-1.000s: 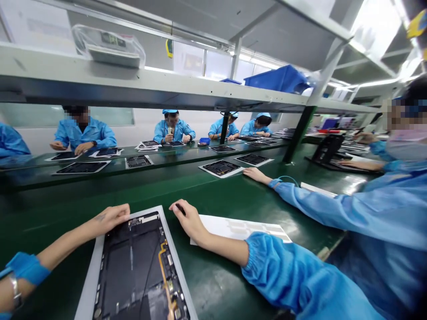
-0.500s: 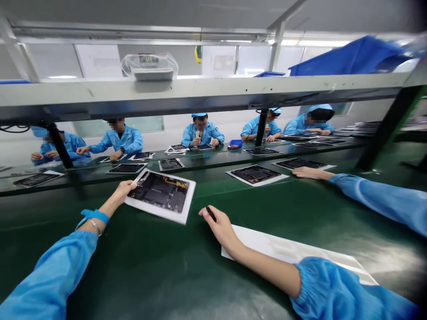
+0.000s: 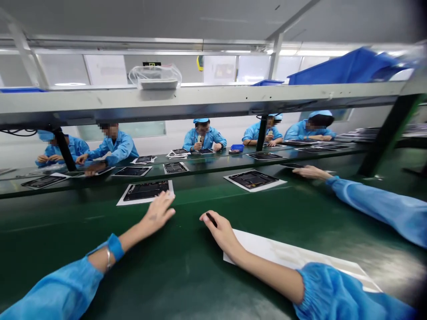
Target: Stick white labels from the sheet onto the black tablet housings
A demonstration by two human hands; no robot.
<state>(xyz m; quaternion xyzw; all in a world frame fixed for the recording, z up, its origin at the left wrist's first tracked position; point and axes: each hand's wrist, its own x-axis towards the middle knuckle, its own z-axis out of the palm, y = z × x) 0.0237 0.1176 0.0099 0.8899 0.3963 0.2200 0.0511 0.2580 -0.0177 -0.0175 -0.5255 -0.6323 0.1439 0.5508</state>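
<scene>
Left hand (image 3: pixel 157 213) open and empty, fingers spread just beside a tablet panel (image 3: pixel 146 191), right hand (image 3: pixel 220 232) closed on a black pen (image 3: pixel 211 219), near a white sheet (image 3: pixel 283 258)

Bench top (image 3: pixel 100 240) is super smooth, glossy green, throwing the lights right back. The paper sheet (image 3: pixel 293 260) looks matt white, and the pen (image 3: pixel 211 218) looks like matt black plastic. Tablet shell (image 3: pixel 146 191) is dark and dull. Sleeve (image 3: pixel 333 293) is shiny blue synthetic cloth, shelf (image 3: pixel 200 102) pale painted metal, bin (image 3: pixel 347 66) blue plastic.
</scene>
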